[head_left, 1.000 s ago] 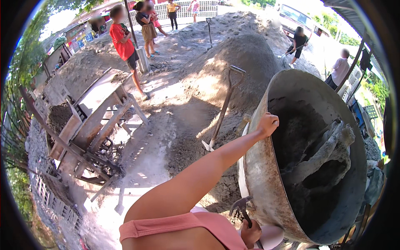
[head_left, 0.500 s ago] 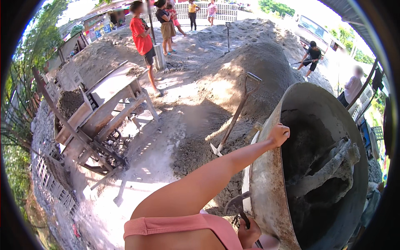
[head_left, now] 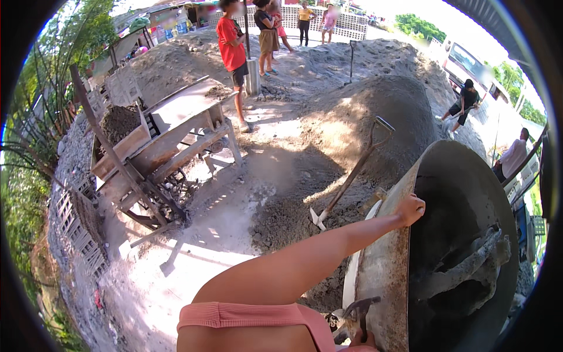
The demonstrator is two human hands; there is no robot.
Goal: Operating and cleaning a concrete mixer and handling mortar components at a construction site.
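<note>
A large cement mixer drum, grey and rust-stained, stands tilted at the right with its wide mouth facing right. Inside it, a mixing blade is caked in cement. My left arm reaches across, and my left hand is closed over the drum's upper rim. Low in the picture, my right hand grips a hammer by its handle, close to the drum's outer wall. The hammer head is raised next to that wall; whether it touches cannot be told. The lower part of the right hand is cut off by the frame's edge.
A shovel leans against a grey sand mound beyond the drum. A wooden-framed machine stands at the left. A person in red stands behind it; another person works at the far right.
My right hand has raised the hammer, its head now nearer the drum wall. My left hand keeps hold of the rim. The whole view has shifted, and the far person in black has straightened somewhat.
</note>
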